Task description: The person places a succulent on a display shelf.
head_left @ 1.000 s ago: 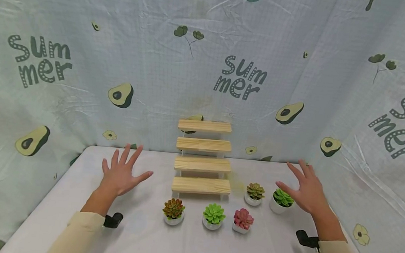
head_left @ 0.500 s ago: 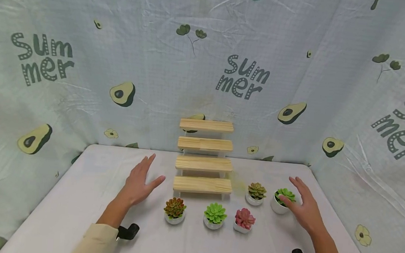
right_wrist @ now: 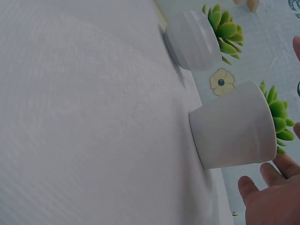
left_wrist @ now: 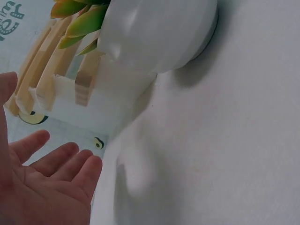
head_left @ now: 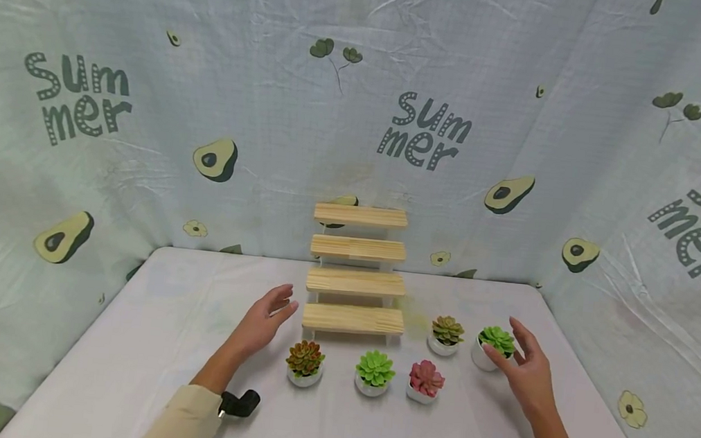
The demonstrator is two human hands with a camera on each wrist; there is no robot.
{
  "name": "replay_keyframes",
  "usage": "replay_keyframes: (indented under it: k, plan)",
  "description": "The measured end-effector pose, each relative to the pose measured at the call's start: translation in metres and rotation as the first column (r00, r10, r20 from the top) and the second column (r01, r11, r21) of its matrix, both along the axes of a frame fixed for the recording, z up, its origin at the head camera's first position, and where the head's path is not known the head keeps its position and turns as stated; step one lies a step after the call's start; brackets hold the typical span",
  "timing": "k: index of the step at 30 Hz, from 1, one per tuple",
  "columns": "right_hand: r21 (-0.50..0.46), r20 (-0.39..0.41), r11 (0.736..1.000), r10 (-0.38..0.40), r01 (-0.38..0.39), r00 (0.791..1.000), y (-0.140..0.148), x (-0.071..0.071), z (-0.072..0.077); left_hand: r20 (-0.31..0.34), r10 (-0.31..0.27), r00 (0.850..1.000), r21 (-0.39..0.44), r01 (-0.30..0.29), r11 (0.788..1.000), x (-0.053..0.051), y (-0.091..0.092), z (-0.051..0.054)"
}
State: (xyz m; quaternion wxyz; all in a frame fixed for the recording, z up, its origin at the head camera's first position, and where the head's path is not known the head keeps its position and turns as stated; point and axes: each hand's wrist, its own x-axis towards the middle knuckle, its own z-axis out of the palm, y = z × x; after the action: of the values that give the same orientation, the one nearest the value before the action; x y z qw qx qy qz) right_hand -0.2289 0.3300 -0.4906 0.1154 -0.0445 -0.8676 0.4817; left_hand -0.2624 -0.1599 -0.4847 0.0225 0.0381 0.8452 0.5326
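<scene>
My left hand (head_left: 258, 326) hovers left of the four-tier wooden stand (head_left: 356, 282), fingers slightly bent and holding nothing. Just right of it, a red-green artificial succulent (head_left: 305, 360) stands in a white pot, whose side (left_wrist: 154, 35) looms large in the left wrist view. On the right, my right hand (head_left: 530, 381) is beside a green succulent (head_left: 498, 340) in a taller white pot (right_wrist: 232, 129). Its thumb and fingers are spread about the plant; the head view shows the thumb in front of the pot. Whether they touch it, I cannot tell.
Between the hands stand a bright green succulent (head_left: 375, 369), a pink succulent (head_left: 426, 377) and an olive-coloured succulent (head_left: 447, 330), all in white pots. A printed curtain (head_left: 273, 101) hangs behind the white table (head_left: 320, 425).
My left hand has moved right toward the stand and the red-green succulent, its spread fingers drawing together. My right hand has come down closer to the taller pot. The pots stay put.
</scene>
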Motion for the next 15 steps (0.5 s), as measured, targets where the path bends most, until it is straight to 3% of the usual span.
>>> replay_keyframes:
  k: [6,15]
  plan:
    - [-0.069,0.066,0.994,-0.076,0.081,0.995,-0.004,0.002,-0.005,0.055,-0.025,0.998,0.102,0.020,0.995,-0.004,0.010,-0.007]
    - [-0.100,0.168,0.989,-0.096,0.114,0.981,-0.008,0.002,-0.007,0.135,-0.005,0.991,0.248,-0.029,0.968,-0.011,0.016,-0.010]
